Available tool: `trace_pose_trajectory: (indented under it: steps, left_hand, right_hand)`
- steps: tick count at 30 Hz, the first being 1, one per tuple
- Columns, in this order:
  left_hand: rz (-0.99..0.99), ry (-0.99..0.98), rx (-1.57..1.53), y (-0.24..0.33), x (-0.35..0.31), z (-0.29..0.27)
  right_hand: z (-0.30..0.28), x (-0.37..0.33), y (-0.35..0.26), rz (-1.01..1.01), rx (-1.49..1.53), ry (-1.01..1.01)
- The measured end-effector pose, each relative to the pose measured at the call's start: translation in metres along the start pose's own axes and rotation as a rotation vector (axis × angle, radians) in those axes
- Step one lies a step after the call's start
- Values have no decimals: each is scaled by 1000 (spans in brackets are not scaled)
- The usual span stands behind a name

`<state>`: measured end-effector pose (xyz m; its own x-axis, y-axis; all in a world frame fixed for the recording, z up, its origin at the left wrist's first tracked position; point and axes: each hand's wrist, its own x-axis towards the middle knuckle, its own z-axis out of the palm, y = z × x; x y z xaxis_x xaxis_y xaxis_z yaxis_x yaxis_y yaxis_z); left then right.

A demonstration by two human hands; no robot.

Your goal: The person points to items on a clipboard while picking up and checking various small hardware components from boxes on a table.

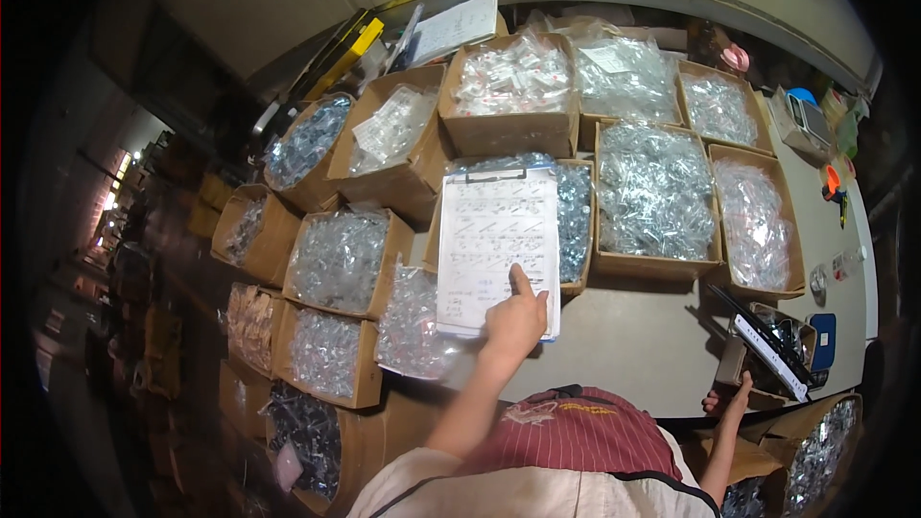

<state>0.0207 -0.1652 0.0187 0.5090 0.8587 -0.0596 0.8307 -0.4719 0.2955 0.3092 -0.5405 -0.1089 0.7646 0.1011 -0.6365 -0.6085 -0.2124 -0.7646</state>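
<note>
A clipboard (554, 317) with a handwritten sheet rests against a box of parts in the middle of the bench. My left hand (516, 321) is over its lower part, index finger stretched out onto the sheet, with nothing seen in the hand. Farther right, at the bench's front edge, my right hand (733, 397) is closed at the lower side of a black flat thing (770, 347) with a white strip along one edge. The thing tilts over a small box of odds and ends; its kind is unclear. My right fingers are partly hidden.
Cardboard boxes of bagged metal parts (657, 192) surround the clipboard, with a loose clear bag (417, 326) to its left. A blue case (822, 341), a clear bottle (848, 262) and an orange-handled tool (832, 184) are at the right. More boxes (820, 451) stand below the front edge.
</note>
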Motion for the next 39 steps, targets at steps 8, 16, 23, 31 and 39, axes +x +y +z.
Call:
trace_pose_trajectory:
  steps: [8, 16, 23, 31, 39]
  left_hand:
    - [-21, -37, -35, -5, -7, -3]
    - [-271, 128, -256, -39, -42, -53]
    - [-319, 64, -147, -81, -34, -23]
    - [-314, 38, 22, -67, -23, -9]
    - [-175, 215, 143, -65, -16, -2]
  right_hand:
    - [2, -7, -4, -6, -41, 9]
    - [4, -4, -2, -15, -4, -2]
    - [12, -9, -5, 13, 94, 34]
    - [5, -2, 0, -15, 43, -26]
    - [7, -8, -2, -69, -7, 58]
